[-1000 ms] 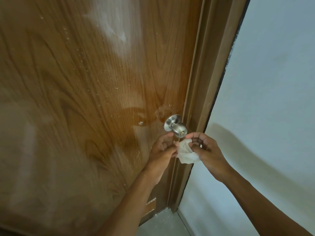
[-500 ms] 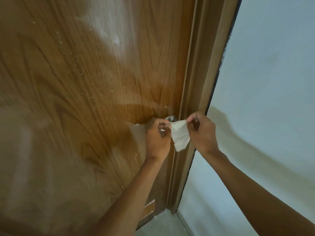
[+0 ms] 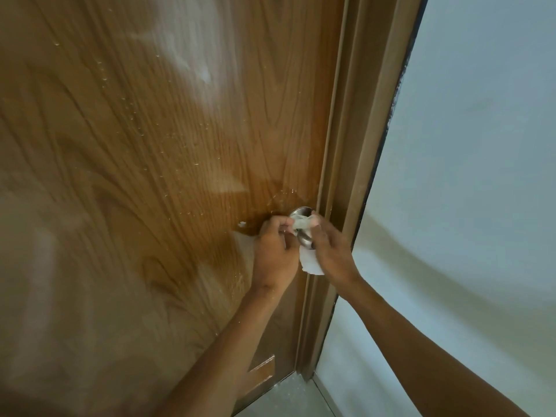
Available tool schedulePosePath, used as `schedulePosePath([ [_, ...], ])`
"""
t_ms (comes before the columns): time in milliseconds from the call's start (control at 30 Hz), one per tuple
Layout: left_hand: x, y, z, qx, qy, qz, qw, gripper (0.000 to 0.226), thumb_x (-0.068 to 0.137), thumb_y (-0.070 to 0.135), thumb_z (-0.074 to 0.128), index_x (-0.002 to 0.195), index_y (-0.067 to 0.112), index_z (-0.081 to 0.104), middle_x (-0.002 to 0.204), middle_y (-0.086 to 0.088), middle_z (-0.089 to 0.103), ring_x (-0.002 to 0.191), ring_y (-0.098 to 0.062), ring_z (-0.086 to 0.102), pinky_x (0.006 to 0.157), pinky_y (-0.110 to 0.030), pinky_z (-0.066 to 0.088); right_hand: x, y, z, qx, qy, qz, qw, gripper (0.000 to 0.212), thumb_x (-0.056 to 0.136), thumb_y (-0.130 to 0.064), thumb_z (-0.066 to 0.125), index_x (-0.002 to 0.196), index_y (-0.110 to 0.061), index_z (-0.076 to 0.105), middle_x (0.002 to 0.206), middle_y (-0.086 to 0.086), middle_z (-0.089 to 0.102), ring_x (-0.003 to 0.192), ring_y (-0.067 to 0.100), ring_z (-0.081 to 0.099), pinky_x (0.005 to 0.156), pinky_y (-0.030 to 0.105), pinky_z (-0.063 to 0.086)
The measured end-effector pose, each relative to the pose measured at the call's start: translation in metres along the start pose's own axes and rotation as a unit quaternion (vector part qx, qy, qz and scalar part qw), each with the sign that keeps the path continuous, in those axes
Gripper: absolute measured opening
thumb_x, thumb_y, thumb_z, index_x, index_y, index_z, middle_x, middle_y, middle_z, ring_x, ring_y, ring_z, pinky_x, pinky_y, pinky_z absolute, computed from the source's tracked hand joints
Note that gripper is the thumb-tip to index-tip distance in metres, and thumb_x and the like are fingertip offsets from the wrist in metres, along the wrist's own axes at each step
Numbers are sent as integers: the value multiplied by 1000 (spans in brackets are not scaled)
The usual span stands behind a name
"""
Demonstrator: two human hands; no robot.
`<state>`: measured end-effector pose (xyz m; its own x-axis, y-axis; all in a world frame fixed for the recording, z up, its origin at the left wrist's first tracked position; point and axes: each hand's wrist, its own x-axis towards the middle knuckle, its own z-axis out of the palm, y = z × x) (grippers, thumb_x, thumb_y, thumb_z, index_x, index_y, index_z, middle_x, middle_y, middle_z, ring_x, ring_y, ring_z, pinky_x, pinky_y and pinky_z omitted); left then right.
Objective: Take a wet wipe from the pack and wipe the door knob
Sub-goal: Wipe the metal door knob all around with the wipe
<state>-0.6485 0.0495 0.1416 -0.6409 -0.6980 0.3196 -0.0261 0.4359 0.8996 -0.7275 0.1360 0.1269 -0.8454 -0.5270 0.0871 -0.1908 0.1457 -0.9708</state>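
The door knob (image 3: 304, 237) is shiny and round. It sits on the right side of the brown door (image 3: 150, 176), close to the door frame (image 3: 346, 176). Only bits of the knob show, because two hands and a wipe cover most of it.

The wet wipe (image 3: 301, 224) is white and crumpled. One part is bunched up over the top of the knob. Another part hangs down under it, between the two wrists.

The left hand (image 3: 275, 257) is on the left of the knob. Its fingers curl in tight and pinch one end of the wipe. The right hand (image 3: 329, 251) is on the right of the knob. Its fingers are bent in too and hold the other end. It looks like the wipe goes around the knob from hand to hand, but the hands hide the back, so I can't be sure.

The wiping has started but is likely not done. To do it well, keep the wipe pulled snug on the metal. Slide it back and forth, and go around so the front, the sides and the neck all get cleaned. Hold both ends firmly so the wipe does not slip off. The hanging part could be folded in for a cleaner patch.

The pale wall (image 3: 466, 176) is on the right. A bit of floor (image 3: 288, 398) shows down below.
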Motion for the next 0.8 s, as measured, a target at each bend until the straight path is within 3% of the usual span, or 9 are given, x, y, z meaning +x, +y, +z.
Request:
schedulePosePath([
  [67,4,2,-6,86,-9,78,993,20,96,13,53,114,18,59,117,3,60,106,-8,59,75,-7,48,-1,-3,-2,225,-8,114,968,59,95,-62,22,115,-28,66,120,4,68,109,20,64,101,44,49],
  [100,6,3,-9,138,-8,123,983,21,96,13,52,115,19,59,118,3,58,106,-10,57,79,-13,49,-3,-6,-6,269,4,131,954,57,99,-55,22,113,-24,68,121,5,67,110,21,64,102,41,48],
  [233,14,4,-21,341,-36,300,890,35,86,14,63,121,17,59,123,-3,57,113,-18,55,94,-33,47,-6,-9,-2,194,99,70,973,20,91,-31,63,106,-21,71,114,0,69,106,19,65,98,35,51],
  [300,22,3,-25,439,-42,384,811,46,79,17,69,124,16,59,129,-5,58,123,-24,53,107,-41,40,-4,-4,4,149,132,48,979,28,86,-22,70,114,-22,67,117,-1,68,104,17,65,95,36,54],
  [367,34,7,-31,517,-41,428,741,51,81,23,59,131,16,54,141,-8,51,135,-27,43,117,-48,27,0,-3,8,192,143,87,967,35,82,-24,75,115,-24,64,116,-1,67,102,18,66,94,38,54],
  [467,55,15,-43,584,1,457,671,54,86,22,49,140,17,44,155,-9,35,145,-29,27,120,-52,11,7,-3,14,215,99,150,960,34,81,-40,73,110,-25,65,107,-2,69,95,18,67,86,31,56],
  [567,64,12,-48,609,23,472,637,49,93,21,44,142,15,42,157,-9,30,147,-29,23,119,-51,6,7,-4,26,170,133,116,969,32,88,-40,65,115,-24,57,107,-3,64,89,14,63,75,17,52],
  [667,65,8,-45,622,24,475,622,45,93,28,51,137,17,49,157,-8,31,147,-29,23,118,-51,7,-1,-2,36,59,189,-11,980,37,89,-33,65,122,-18,57,114,-2,62,87,5,60,68,-3,44],
  [800,67,5,-43,612,33,479,629,44,92,32,54,134,17,51,157,-8,31,147,-29,22,119,-51,7,-8,21,28,-90,151,-194,965,38,87,-27,69,123,-23,58,132,2,56,115,12,56,92,3,42],
])
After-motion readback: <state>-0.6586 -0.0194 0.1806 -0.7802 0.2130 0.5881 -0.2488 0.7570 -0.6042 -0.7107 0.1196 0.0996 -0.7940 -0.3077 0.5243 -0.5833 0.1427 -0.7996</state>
